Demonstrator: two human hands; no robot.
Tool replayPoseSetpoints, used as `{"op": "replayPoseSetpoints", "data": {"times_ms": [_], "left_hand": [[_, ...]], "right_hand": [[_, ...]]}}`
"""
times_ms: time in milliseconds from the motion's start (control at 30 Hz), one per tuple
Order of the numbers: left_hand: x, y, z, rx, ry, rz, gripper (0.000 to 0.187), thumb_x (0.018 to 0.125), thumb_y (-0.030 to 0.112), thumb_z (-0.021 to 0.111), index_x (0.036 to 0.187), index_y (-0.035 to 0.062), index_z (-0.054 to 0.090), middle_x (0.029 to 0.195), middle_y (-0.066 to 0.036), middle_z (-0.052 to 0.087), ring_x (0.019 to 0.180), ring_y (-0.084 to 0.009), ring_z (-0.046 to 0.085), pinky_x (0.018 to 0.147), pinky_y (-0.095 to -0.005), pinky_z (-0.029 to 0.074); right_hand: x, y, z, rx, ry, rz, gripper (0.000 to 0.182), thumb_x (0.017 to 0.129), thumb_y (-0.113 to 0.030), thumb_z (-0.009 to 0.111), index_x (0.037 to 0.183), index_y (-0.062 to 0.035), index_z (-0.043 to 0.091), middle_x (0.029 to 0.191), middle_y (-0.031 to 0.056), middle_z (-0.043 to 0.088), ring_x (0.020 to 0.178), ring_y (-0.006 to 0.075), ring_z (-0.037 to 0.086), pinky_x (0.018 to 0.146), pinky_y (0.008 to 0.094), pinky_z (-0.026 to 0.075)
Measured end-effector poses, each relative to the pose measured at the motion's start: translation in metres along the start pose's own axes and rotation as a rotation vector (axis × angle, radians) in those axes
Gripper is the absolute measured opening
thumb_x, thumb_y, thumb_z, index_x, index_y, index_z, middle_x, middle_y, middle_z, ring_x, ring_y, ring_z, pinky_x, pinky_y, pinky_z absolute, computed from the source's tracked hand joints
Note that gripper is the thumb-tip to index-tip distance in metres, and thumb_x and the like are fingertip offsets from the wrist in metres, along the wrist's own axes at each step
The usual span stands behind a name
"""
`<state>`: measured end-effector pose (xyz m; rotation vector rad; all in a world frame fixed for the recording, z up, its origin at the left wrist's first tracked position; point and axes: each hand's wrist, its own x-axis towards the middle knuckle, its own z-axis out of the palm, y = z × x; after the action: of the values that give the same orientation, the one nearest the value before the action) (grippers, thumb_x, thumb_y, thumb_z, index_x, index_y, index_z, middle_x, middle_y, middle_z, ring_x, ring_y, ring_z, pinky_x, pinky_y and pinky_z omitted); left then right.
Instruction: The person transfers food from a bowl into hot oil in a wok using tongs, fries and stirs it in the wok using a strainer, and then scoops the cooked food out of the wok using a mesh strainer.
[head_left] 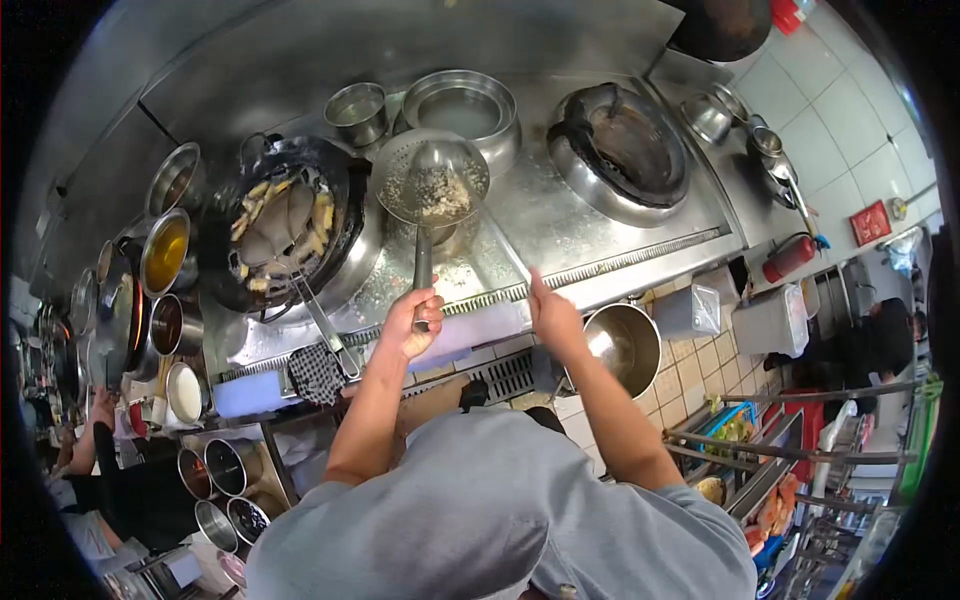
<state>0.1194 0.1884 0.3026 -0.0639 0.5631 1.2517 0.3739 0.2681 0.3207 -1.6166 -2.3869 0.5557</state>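
My left hand is closed around the handle of a round perforated skimmer, held over the steel stove top. Small pale bits of food lie in the skimmer. In my right hand is the long handle of a ladle, whose bowl overlaps the skimmer. To the left sits a dark wok containing browned, elongated food pieces. Another long-handled tool rests in that wok, its handle reaching over the front edge of the stove.
Behind the skimmer stand a wide pot and a smaller pot of liquid. A second wok sits at right. Bowls, one with yellow oil, line the left. A large steel pot stands low by my right arm. Another person's arm shows far left.
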Motion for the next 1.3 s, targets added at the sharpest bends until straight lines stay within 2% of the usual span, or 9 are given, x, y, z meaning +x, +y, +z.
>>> {"op": "replayPoseSetpoints", "data": {"times_ms": [133, 200, 400, 567, 833, 967, 1033, 1133, 1300], "left_hand": [[0.011, 0.011, -0.013, 0.122, 0.135, 0.06, 0.02, 0.086, 0.013, 0.051, 0.106, 0.0106, 0.053, 0.065, 0.004, 0.043, 0.048, -0.0052, 0.04, 0.043, -0.0214, 0.037], [0.012, 0.013, -0.034, -0.014, -0.01, -0.01, 0.02, 0.086, 0.014, 0.051, 0.105, 0.0087, 0.053, 0.066, 0.003, 0.044, 0.049, -0.0063, 0.042, 0.043, -0.0218, 0.038], [0.004, 0.0, -0.009, -0.014, -0.013, 0.045, 0.021, 0.087, 0.012, 0.05, 0.107, 0.0091, 0.055, 0.068, 0.001, 0.046, 0.05, -0.0065, 0.044, 0.044, -0.0221, 0.041], [0.023, 0.001, -0.009, -0.09, -0.077, -0.042, 0.023, 0.088, 0.012, 0.049, 0.11, 0.0081, 0.054, 0.069, 0.001, 0.045, 0.05, -0.0055, 0.044, 0.044, -0.0219, 0.042], [-0.002, 0.011, -0.001, -0.12, -0.227, -0.179, 0.034, 0.089, 0.013, 0.046, 0.123, 0.0087, 0.043, 0.069, 0.002, 0.044, 0.048, -0.0044, 0.044, 0.043, -0.0218, 0.041], [-0.003, 0.031, -0.018, -0.103, -0.206, -0.159, 0.033, 0.09, 0.014, 0.045, 0.123, 0.0092, 0.043, 0.069, 0.002, 0.043, 0.048, -0.0035, 0.043, 0.042, -0.0217, 0.04], [-0.013, 0.025, -0.026, -0.098, -0.158, -0.124, 0.033, 0.09, 0.015, 0.044, 0.123, 0.0094, 0.043, 0.069, 0.002, 0.042, 0.048, -0.0033, 0.043, 0.042, -0.0216, 0.04], [-0.018, 0.011, -0.019, -0.05, -0.151, -0.097, 0.032, 0.091, 0.015, 0.044, 0.122, 0.0091, 0.044, 0.068, 0.003, 0.042, 0.049, -0.0031, 0.042, 0.042, -0.0211, 0.039], [0.008, -0.004, 0.001, -0.038, -0.152, -0.075, 0.026, 0.088, 0.014, 0.048, 0.114, 0.0118, 0.05, 0.068, 0.003, 0.043, 0.05, -0.0036, 0.042, 0.042, -0.02, 0.037]], "right_hand": [[-0.051, 0.008, -0.029, 0.216, -0.091, -0.066, 0.047, 0.081, -0.021, 0.058, 0.126, -0.0125, 0.048, 0.084, 0.0211, 0.062, 0.082, 0.0363, 0.06, 0.072, 0.0404, 0.047], [-0.042, -0.006, -0.062, 0.259, -0.146, -0.023, 0.044, 0.081, -0.024, 0.057, 0.123, -0.0116, 0.051, 0.086, 0.0185, 0.063, 0.082, 0.0365, 0.06, 0.07, 0.0398, 0.047], [-0.027, -0.014, 0.003, -0.013, -0.062, 0.09, 0.049, 0.084, -0.019, 0.053, 0.129, -0.0068, 0.039, 0.087, 0.0205, 0.062, 0.079, 0.0392, 0.059, 0.069, 0.0445, 0.046], [-0.081, -0.023, -0.009, 0.688, -0.195, 0.046, 0.047, 0.087, -0.019, 0.052, 0.129, -0.0013, 0.041, 0.09, 0.0207, 0.061, 0.081, 0.0328, 0.06, 0.074, 0.0356, 0.046], [-0.013, -0.009, 0.006, 0.378, -0.025, -0.033, 0.052, 0.084, -0.018, 0.052, 0.131, -0.0086, 0.034, 0.088, 0.0231, 0.06, 0.082, 0.0429, 0.056, 0.071, 0.0462, 0.045], [-0.027, 0.045, -0.082, -0.193, -0.273, -0.017, 0.052, 0.082, -0.022, 0.053, 0.132, -0.0266, 0.04, 0.086, 0.0158, 0.064, 0.076, 0.0327, 0.062, 0.066, 0.0433, 0.049], [-0.018, 0.063, -0.129, -0.198, -0.08, -0.159, 0.044, 0.083, -0.021, 0.052, 0.127, -0.0246, 0.047, 0.084, 0.011, 0.065, 0.075, 0.0306, 0.062, 0.063, 0.0421, 0.049], [0.016, 0.058, -0.104, 0.06, 0.047, -0.148, 0.042, 0.085, -0.025, 0.05, 0.126, -0.0227, 0.047, 0.087, 0.0126, 0.065, 0.077, 0.0318, 0.061, 0.067, 0.0433, 0.048], [-0.008, 0.036, -0.034, -0.076, -0.136, -0.006, 0.046, 0.086, -0.026, 0.047, 0.131, -0.0163, 0.04, 0.087, 0.0169, 0.064, 0.078, 0.0351, 0.061, 0.07, 0.0446, 0.047]]}}
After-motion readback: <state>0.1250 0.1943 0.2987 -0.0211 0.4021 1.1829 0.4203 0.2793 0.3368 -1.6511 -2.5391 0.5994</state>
